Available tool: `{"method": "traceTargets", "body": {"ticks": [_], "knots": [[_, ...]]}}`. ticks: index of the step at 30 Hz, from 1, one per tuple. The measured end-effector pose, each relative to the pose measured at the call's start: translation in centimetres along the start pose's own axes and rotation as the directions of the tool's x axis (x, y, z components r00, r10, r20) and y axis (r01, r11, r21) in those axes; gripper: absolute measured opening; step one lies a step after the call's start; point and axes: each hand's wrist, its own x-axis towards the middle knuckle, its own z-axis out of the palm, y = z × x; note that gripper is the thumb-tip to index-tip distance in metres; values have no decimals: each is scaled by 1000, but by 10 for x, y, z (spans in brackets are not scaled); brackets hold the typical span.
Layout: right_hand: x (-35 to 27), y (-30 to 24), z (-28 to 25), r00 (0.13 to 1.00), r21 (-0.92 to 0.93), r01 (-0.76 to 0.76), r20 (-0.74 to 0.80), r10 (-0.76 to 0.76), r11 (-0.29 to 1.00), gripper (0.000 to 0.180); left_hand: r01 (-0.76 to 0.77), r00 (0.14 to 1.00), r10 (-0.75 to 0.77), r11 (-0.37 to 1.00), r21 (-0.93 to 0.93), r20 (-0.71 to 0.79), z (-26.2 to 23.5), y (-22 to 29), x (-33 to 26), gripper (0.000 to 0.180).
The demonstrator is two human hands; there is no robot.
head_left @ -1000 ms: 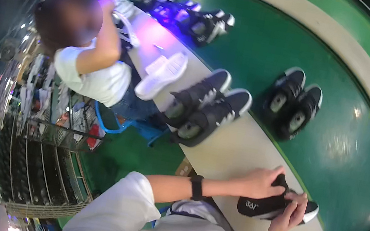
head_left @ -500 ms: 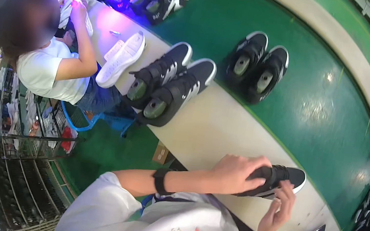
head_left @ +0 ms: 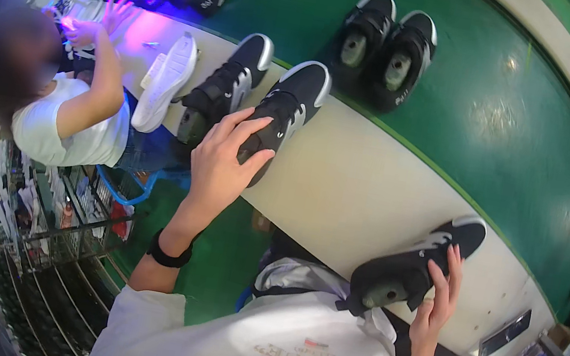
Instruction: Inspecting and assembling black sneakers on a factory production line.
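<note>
Fingers of the left hand [head_left: 223,159] are laid open on a black sneaker [head_left: 283,113] at upper centre, not yet closed. Another black sneaker [head_left: 411,265] at lower right is clasped loosely by the right hand [head_left: 437,300] on the cream table [head_left: 367,185].

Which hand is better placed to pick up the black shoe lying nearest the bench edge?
The left hand. Its fingers already rest on that black shoe, while the right hand is occupied holding another black shoe near the body.

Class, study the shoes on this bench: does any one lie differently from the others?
Yes. The white shoe beside the co-worker lies sole-up, while the black shoes stand upright. The right hand holds one black shoe overhanging the bench's near edge.
</note>
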Motion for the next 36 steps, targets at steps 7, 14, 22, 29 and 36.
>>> {"method": "traceTargets", "body": {"ticks": [7,14,22,29,36], "knots": [[23,2,5,997,53,34,61,-38,998,50,-122,984,137,984,-130,110,15,63,-43,52],[24,0,0,995,84,42,85,-49,996,50,-294,910,345,929,-226,230,34,113,-73,59],[11,1,-2,994,101,106,30,-110,989,43,-295,901,362,915,-274,238,39,113,-77,55],[-1,-11,-1,974,155,226,-59,-220,962,34,-326,824,438,886,-331,360,29,105,-61,61],[0,-19,5,971,144,239,-49,-234,960,36,-275,820,400,903,-331,410,32,94,-66,85]]}}
